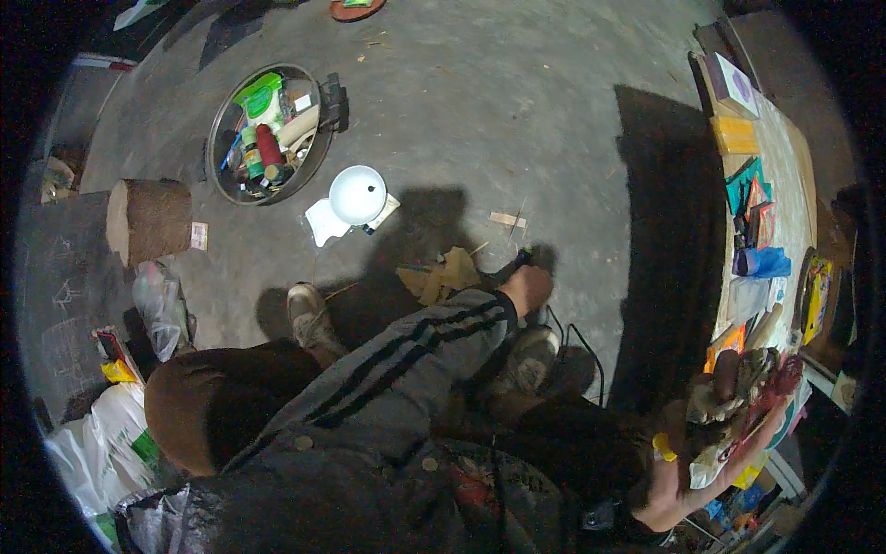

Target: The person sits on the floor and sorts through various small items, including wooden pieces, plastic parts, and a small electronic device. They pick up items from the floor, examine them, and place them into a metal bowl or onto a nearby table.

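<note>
My left hand (531, 287), at the end of a grey sleeve with dark stripes, reaches low over the floor beside my shoe (534, 356). It is closed around a small dark object (520, 259), mostly hidden by the fingers. A thin black cable (597, 361) loops nearby. Torn brown cardboard (446, 273) lies left of this hand. At the lower right my right hand (668, 488) is spread at the table's near end, with a yellow piece (665, 447) at the thumb. A white packet (709, 464) and crumpled cloth (730, 391) appear between its fingers; whether it grips them is unclear.
A round metal basin (325, 149) full of packets and bottles stands ahead left. Near it lie a white bowl (356, 196) and a white sheet (325, 221). A brown block (154, 218) and plastic bags (163, 301) are at left. A cluttered table (789, 187) runs along the right.
</note>
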A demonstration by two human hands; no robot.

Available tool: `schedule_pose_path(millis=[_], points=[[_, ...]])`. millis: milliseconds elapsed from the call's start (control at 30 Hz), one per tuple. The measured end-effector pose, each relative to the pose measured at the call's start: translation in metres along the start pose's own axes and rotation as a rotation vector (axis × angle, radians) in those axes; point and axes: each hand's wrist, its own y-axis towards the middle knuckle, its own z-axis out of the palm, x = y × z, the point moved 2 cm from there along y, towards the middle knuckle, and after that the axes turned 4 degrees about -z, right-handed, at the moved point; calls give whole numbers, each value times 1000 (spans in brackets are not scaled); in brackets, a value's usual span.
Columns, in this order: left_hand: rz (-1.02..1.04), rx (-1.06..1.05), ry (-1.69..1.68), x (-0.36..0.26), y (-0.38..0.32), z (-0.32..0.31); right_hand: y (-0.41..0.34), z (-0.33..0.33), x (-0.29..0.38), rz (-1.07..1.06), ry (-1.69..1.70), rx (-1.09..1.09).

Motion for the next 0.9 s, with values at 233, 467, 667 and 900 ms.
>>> schedule_pose_path(millis=[233,467,667,900], points=[[-124,22,-268,48,-28,-78,-2,-1,8,-74,-200,11],[-89,-262,-197,105,-99,-114,-6,15,19,153,291,-67],[-68,-214,12,111,-133,-63,-6,30,25,526,838,-213],[-84,-6,-317,126,-114,-69,-6,24,13,54,171,-41]])
